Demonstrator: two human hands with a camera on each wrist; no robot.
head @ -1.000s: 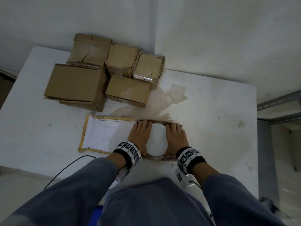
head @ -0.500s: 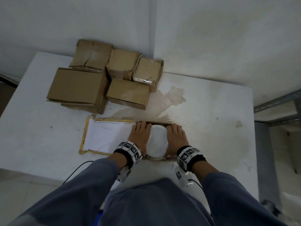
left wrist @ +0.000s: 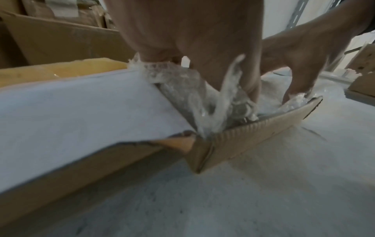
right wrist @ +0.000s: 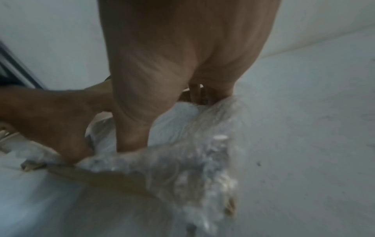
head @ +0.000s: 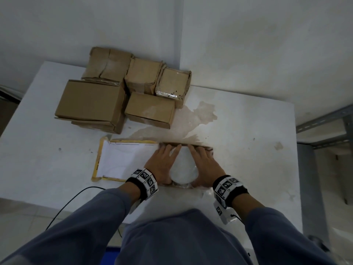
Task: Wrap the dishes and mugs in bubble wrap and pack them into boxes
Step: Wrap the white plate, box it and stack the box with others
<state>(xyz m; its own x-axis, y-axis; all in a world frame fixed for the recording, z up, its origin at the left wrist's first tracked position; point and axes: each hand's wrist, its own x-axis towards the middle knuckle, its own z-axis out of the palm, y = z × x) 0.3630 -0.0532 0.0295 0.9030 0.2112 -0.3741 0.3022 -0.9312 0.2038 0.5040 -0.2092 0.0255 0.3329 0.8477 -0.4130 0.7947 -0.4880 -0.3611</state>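
Observation:
A white bubble-wrapped bundle (head: 183,165) sits in a shallow open cardboard box (head: 191,145) near the table's front edge. My left hand (head: 162,165) lies along the bundle's left side and my right hand (head: 204,165) along its right side. Both have straight fingers pushed down between the wrap and the box walls. In the left wrist view the left hand (left wrist: 192,40) presses crumpled bubble wrap (left wrist: 182,83) behind the corrugated box wall (left wrist: 253,134). In the right wrist view the right hand (right wrist: 172,56) presses wrap (right wrist: 192,160) that bulges over the rim. What is inside the wrap is hidden.
The box's flap with a white label (head: 124,161) lies open to the left. Several closed cardboard boxes (head: 91,104) are stacked at the table's back left against the wall. A brown stain (head: 198,115) marks the table's middle. A black cable (head: 76,199) hangs off the front edge; metal shelving (head: 324,121) stands right.
Both hands stay beside the bundle in the box. The fingertips have drawn slightly inward over its far end. The head view has shifted a little.

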